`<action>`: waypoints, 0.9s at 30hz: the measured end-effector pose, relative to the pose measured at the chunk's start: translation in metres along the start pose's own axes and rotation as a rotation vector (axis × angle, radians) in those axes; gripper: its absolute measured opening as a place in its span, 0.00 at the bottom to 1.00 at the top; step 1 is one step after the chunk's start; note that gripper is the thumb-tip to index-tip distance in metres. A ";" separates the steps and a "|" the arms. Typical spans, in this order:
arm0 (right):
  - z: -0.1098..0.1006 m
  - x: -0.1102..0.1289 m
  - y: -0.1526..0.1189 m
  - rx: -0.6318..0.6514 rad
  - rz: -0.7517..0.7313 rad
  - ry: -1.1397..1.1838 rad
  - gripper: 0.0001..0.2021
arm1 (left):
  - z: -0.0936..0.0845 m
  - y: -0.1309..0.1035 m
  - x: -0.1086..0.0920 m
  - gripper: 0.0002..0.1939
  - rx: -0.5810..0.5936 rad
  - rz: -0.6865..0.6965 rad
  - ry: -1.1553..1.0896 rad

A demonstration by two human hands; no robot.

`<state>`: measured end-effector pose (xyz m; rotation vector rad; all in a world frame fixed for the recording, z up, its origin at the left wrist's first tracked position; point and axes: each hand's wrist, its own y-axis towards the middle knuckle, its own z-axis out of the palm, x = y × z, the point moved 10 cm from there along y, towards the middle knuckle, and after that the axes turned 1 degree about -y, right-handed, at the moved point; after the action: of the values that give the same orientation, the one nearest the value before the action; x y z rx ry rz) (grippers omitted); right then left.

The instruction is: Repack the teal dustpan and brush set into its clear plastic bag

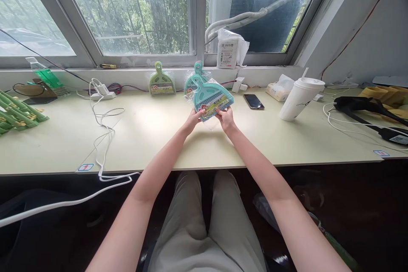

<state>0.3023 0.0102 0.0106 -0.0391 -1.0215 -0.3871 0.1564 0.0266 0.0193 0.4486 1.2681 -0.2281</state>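
Between my two hands is a teal mini dustpan and brush set (212, 98) in clear plastic wrap, tilted, with its handle pointing up and to the left. My left hand (193, 121) grips its lower left corner, and my right hand (227, 119) pinches its lower right edge. Just behind it a second teal dustpan set (198, 68) leans upright against the wall below the window, partly hidden by the held one. Further left, a green dustpan set (162, 80) also leans against that wall, wrapped in plastic.
A phone (253, 101), a tissue pack (279, 88) and a tilted white cup with a straw (301, 98) lie to the right. White cables (105, 136) trail over the table's left part and front edge. A bottle of green liquid (47, 77) stands far left.
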 end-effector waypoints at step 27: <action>0.007 0.004 -0.005 0.055 0.034 0.020 0.18 | -0.005 -0.002 -0.001 0.21 0.042 -0.081 -0.021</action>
<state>0.2968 0.0062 0.0168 -0.0036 -1.0103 -0.3280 0.1506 0.0271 0.0190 0.4296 1.2642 -0.3278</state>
